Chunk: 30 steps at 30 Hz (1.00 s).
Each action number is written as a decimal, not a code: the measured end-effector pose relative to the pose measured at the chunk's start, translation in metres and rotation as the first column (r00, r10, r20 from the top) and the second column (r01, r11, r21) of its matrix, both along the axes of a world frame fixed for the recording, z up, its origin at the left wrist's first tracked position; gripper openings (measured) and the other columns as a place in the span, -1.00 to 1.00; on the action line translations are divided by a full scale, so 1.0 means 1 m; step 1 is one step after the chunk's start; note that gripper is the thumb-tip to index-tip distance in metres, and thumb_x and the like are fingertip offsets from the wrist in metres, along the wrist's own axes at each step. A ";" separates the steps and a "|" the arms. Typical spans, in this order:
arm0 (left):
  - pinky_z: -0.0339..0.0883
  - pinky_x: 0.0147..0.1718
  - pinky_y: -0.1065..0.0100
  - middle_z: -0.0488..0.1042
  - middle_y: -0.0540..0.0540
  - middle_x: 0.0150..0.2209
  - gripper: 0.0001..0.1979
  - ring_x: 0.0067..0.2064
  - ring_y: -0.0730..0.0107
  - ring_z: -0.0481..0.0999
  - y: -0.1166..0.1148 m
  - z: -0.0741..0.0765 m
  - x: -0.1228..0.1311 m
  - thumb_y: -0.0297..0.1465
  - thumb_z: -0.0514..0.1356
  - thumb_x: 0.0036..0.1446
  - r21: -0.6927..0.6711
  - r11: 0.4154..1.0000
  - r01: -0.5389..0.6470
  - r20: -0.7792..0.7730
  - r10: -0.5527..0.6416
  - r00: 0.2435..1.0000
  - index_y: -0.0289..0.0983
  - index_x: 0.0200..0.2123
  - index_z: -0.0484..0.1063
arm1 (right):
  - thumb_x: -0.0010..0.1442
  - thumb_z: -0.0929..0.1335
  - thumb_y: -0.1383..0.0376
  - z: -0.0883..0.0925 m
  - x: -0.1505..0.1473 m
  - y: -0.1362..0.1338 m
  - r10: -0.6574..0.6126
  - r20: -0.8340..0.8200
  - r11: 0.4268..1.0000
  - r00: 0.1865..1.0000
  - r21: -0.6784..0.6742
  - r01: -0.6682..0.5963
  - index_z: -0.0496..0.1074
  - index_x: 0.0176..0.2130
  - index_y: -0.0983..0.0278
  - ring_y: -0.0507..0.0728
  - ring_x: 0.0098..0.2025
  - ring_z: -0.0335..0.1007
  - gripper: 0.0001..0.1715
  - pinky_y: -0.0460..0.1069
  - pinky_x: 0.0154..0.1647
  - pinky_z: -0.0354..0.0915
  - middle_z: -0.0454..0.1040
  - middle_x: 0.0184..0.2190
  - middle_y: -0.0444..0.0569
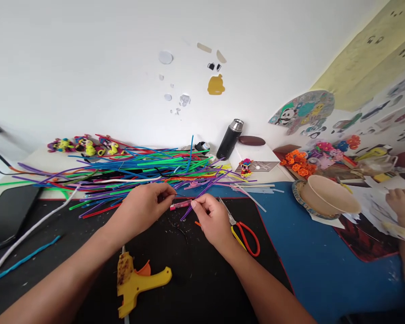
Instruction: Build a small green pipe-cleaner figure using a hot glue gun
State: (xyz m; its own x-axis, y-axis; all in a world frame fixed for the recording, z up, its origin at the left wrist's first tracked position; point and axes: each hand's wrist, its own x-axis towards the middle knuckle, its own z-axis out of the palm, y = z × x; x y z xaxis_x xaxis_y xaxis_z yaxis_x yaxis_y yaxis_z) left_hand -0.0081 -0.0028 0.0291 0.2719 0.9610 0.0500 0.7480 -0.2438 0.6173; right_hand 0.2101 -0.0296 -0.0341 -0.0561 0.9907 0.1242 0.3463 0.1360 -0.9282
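Pink slender piece (180,205), right there between the two hands, over the back part of the black mat (202,279) and just short of the heaped fuzzy stems (148,164)! How far along? Judging by what lies here, the work at the fingertips looks midway: the piece is in hand and not set down, and a thin dark strand (182,195) runs close above it, with no clear sign that the two are joined. Over on the left, three little figures (87,146) lie fully shaped, and one more small figure (245,167) is over by the white box (256,155); whether the piece belongs with them cannot be told. Plenty of stems lie loose and unworked.

Now the fingers! On the left hand (146,202), thumb and forefinger are pressed together at the tips, and the strand comes out from that pinch. On the right hand (213,220), thumb and forefinger close in, seemingly clamped on the near end of the pink piece; the exact contact is too small to make out. Purple stems cross right behind those fingertips. Scissors (234,221) lie just beside the right hand, the yellow glue gun (131,288) nearer the body, neither one held.
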 end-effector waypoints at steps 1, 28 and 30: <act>0.24 -0.44 0.31 0.64 -0.02 -0.45 -0.68 -0.47 0.25 0.51 0.002 0.001 0.001 -0.13 0.12 0.25 0.008 1.000 0.003 0.003 -0.003 1.000 -0.16 -0.30 0.61 | 0.41 0.39 -0.07 0.000 0.000 0.002 -0.002 -0.043 1.000 0.999 -0.023 0.002 0.41 -0.38 0.18 0.04 -0.56 0.12 -0.54 -0.04 -0.49 0.07 0.21 -0.62 -0.25; 0.44 -0.11 0.13 0.71 -0.18 -0.17 -0.65 -0.15 0.11 0.59 0.009 -0.015 -0.001 -0.35 0.04 0.58 0.535 0.761 0.368 -0.308 -0.230 0.923 -0.23 -0.09 0.66 | 0.33 0.45 -0.06 -0.001 0.001 0.003 0.051 -0.491 0.962 0.869 -0.211 -0.176 0.50 -0.15 0.22 -0.03 -0.68 0.14 -0.59 -0.09 -0.63 0.06 0.29 -0.64 -0.33; 0.42 -0.12 0.13 0.72 -0.18 -0.16 -0.64 -0.15 0.11 0.59 0.009 -0.014 0.000 -0.36 0.04 0.58 0.527 0.759 0.382 -0.318 -0.241 0.917 -0.22 -0.08 0.66 | 0.33 0.45 -0.09 -0.001 0.000 0.003 0.052 -0.495 0.959 0.867 -0.216 -0.181 0.49 -0.15 0.22 -0.03 -0.68 0.14 -0.57 -0.09 -0.63 0.05 0.29 -0.64 -0.33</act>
